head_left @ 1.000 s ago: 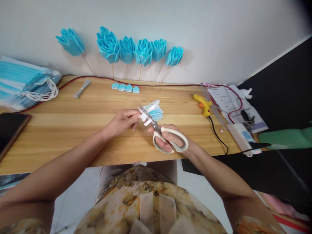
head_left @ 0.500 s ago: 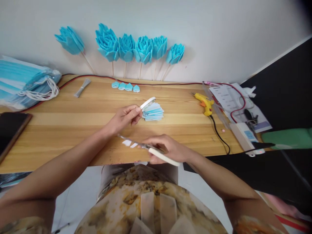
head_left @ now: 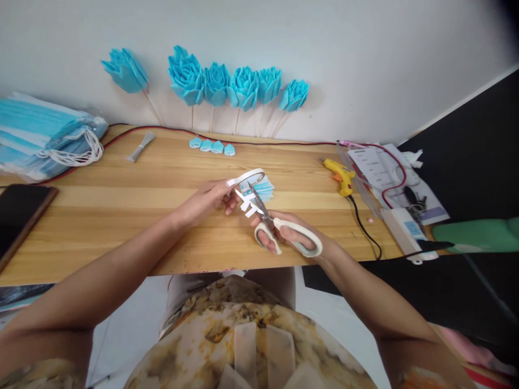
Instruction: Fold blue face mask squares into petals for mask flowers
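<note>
My left hand pinches a narrow roll of white tape that stands on edge. My right hand has its fingers through the cream handles of a pair of scissors. The scissor blades are spread and point up and left, with their tips close to the tape roll. Several short white strips cling along the lower blade. Behind the tape and blades lies a fanned stack of pale blue and white pieces, partly covered by them.
Blue fabric flowers on sticks lean against the wall. Small folded blue pieces and a bundle of ties lie behind my hands. At left are bagged face masks and a phone; at right, a yellow glue gun and power strip.
My right hand has raised the scissors from the table's front edge toward the tape roll and turned them, and the blades are now spread apart. The tape roll has tilted slightly in my left hand.
</note>
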{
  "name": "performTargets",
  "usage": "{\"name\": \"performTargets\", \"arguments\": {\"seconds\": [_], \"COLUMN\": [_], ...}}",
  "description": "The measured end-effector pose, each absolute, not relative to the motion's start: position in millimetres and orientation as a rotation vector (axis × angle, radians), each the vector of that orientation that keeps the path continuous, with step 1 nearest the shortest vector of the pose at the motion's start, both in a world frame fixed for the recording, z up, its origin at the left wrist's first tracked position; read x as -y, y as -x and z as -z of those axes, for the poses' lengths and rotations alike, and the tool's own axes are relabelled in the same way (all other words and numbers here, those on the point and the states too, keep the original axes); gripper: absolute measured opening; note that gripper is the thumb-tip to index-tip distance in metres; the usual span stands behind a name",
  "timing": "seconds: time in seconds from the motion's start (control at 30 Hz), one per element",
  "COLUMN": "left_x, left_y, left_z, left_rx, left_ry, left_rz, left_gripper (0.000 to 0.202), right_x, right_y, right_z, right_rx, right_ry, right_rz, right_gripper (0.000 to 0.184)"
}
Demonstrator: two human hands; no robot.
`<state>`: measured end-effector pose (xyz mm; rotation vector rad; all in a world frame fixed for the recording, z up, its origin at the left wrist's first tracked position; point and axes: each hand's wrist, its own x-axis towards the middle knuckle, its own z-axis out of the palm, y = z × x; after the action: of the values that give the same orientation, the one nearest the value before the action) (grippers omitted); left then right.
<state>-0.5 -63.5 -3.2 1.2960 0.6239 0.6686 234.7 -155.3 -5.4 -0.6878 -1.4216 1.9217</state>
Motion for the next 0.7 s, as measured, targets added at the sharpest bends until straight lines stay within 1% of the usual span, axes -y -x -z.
{"name": "performTargets", "arguments": {"seconds": [0.3, 0.43, 0.57, 0.7], "left_x": [65.2, 66.4, 66.7, 63.4], "left_y": [4.5, 3.8, 4.1, 5.9], "left_z": [0.5, -0.1, -1.2, 2.8], "left_rx": [-0.578, -0.574, -0.603, -0.553], "left_ry": [-1.542, -1.517, -1.515, -1.476], "left_rz": [-0.585, -0.61, -0.606, -0.647], "left_gripper": [0.047, 0.046, 0.044, 0.036], "right_x": [150.5, 151.7, 154.6, 155.4], "right_y": [-228.2, -224.0, -221.3, -219.8], "right_z": [4.2, 5.4, 4.6, 1.0], "right_rx": [1.401, 1.34, 1.208, 1.126], "right_ry": [0.611, 0.621, 0.692, 0.696], "right_rz": [-1.893, -1.876, -1.9, -1.92], "right_gripper": [0.05, 0.048, 0.05, 0.048]}}
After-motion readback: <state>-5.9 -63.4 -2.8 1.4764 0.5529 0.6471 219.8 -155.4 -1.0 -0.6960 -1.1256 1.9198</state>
